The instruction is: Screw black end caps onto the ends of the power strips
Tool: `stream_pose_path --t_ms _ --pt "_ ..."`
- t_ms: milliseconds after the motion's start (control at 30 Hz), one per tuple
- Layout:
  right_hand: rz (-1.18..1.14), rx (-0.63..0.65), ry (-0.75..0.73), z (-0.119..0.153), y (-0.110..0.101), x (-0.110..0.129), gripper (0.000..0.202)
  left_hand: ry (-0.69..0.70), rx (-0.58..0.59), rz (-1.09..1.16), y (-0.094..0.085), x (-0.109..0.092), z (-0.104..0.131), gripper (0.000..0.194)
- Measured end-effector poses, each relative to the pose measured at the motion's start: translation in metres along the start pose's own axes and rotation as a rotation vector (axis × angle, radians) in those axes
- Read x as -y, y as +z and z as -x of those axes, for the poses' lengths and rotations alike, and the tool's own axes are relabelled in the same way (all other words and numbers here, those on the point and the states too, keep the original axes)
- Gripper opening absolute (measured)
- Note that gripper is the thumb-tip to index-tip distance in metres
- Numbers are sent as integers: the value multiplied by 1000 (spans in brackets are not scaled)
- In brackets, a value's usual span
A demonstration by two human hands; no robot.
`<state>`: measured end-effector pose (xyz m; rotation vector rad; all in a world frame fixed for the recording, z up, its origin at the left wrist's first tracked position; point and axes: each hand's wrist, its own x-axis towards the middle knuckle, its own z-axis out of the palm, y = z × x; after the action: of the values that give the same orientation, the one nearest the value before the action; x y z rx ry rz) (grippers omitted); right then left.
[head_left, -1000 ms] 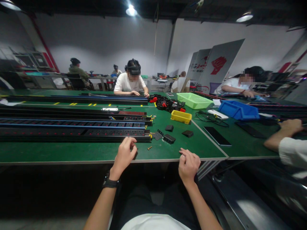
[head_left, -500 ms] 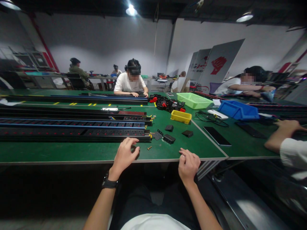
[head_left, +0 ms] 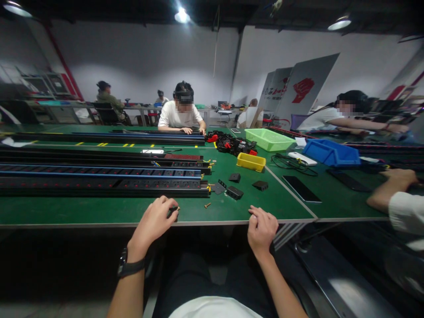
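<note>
Over the front of the green table (head_left: 109, 211), my left hand (head_left: 157, 219) is closed, thumb and forefinger bent toward each other around a tiny brass-coloured thing at their tips, too small to name. A brass screw (head_left: 207, 205) lies to its right. At the front edge, my right hand (head_left: 262, 227) rests with its fingers curled and together, nothing visible in them. Black socket strips (head_left: 99, 182) lie lengthwise beyond my left hand. Near their right ends are several small black brackets, one (head_left: 234, 192) in front and another (head_left: 260, 185) farther right.
A yellow bin (head_left: 251, 162), a green basket (head_left: 270, 139) and a blue bin (head_left: 331, 153) stand farther back. A phone (head_left: 301, 189) lies to the right. Across the table sits a person (head_left: 181, 112) in white; another person's forearm (head_left: 387, 187) rests at the right.
My left hand has moved left and slightly toward me, away from the strip ends, and its thumb and forefinger have come closer together. My right hand has stayed in place.
</note>
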<state>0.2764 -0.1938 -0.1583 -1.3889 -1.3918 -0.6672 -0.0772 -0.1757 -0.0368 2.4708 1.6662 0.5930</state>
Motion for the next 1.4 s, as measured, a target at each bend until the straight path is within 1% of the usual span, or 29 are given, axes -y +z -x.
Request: stream_pose_path --t_ms 67,233,400,433,533,567,700,800,867,933,967,1067,1133,1167,1200,1300,1400 --pt "8 -2 -5 0 0 0 22 0 28 -33 2 -3 -1 14" --pt "11 -9 -10 0 0 0 22 -8 46 -131 3 -13 -4 18" --pt "8 -22 2 0 1 1 21 -77 70 -288 2 -17 -6 25" --pt "6 -18 7 0 1 1 22 -75 65 -305 3 -16 -6 29" --pt "-2 -5 14 0 0 2 23 -49 59 -283 6 -9 -3 51" --pt "-4 -3 13 0 -1 2 23 -47 61 -251 8 -5 -2 53" --pt "-33 7 -3 0 -2 -2 23 -79 17 -115 15 15 -5 51" --pt "-47 -21 -31 1 1 -6 25 -101 -13 -28 13 25 -11 31" --pt "-52 -60 -64 0 5 -7 28 -92 -7 39 5 23 -15 22" --pt "-43 -118 -74 1 10 -6 31 -38 37 91 -7 16 -20 18" --pt "-31 -137 -67 2 12 -6 32 -10 35 99 -14 11 -24 15" --pt "16 -136 6 7 16 -7 36 95 92 98 -36 -4 -46 11" --pt "29 -129 28 13 17 -12 41 127 122 83 -49 -11 -73 14" --pt "29 -145 11 17 17 -16 44 143 144 75 -53 -14 -90 16" --pt "29 -128 -15 20 17 -21 47 156 181 70 -56 -16 -108 19" --pt "28 -33 -89 31 17 -35 51 237 279 95 -55 -17 -164 20" --pt "42 -45 -87 40 18 -41 49 271 359 147 -43 -13 -207 18"
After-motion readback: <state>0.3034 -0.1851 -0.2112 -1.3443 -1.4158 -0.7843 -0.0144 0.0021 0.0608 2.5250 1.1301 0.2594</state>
